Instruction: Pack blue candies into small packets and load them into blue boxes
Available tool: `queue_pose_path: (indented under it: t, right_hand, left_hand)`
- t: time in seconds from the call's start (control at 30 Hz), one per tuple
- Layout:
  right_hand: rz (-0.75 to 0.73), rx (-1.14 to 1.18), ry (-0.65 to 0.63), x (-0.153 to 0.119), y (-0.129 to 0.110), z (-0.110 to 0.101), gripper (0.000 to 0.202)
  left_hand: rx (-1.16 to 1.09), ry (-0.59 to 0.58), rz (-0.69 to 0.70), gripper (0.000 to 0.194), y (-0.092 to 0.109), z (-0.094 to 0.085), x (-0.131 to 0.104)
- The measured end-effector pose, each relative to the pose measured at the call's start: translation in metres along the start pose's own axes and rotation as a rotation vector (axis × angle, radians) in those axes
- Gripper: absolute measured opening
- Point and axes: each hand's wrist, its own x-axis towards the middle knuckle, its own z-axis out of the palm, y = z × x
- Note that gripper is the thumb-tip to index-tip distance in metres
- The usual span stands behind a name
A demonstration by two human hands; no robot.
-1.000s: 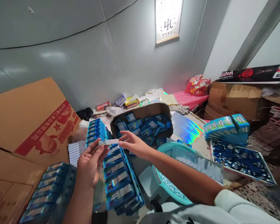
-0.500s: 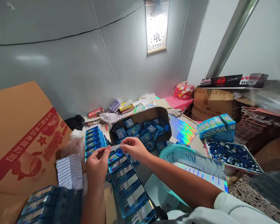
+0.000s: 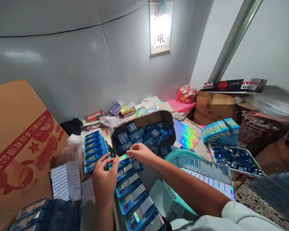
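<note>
A small shiny strip (image 3: 122, 157) is stretched between my two hands, above a row of blue printed packs (image 3: 132, 195). My left hand (image 3: 106, 170) pinches its left end between thumb and finger. At the other end, the closed fingertips of my right hand (image 3: 138, 153) hold the strip. The packs run from under my hands toward the bottom edge, with silvery bands across their faces. Another stack of blue packs (image 3: 93, 150) stands just left of my hands. Behind them, an open carton (image 3: 167, 117) holds several small blue boxes.
A turquoise basin (image 3: 170, 157) with silvery strip sheets (image 3: 207, 179) sits to the right. Beyond it are a tray of dark blue shiny pieces (image 3: 236, 160) and blue boxes (image 3: 219, 131). A large cardboard box (image 3: 21, 138) and white strips (image 3: 65, 181) are at left.
My left hand has shifted slightly right, and the strip between my hands now shows rainbow colours. The pack row below appears turned and shifted, with its printed faces showing more clearly. The view has moved slightly.
</note>
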Motion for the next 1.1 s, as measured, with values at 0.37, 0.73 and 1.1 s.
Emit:
queue_pose_path:
  t: [0.37,0.73,1.1]
  right_hand:
    - [-0.009,-0.064,0.009,0.0,-0.006,-0.006,0.017]
    - [0.218,0.409,-0.173,0.001,0.027,0.008,0.035]
    - [0.364,0.806,-0.042,-0.012,0.085,0.021,0.039]
  left_hand:
    - [0.111,0.041,0.072,0.023,-0.004,0.004,-0.007]
    - [0.092,0.011,0.077,0.018,-0.01,0.006,-0.004]
    - [-0.686,0.322,-0.342,0.041,-0.016,0.001,-0.042]
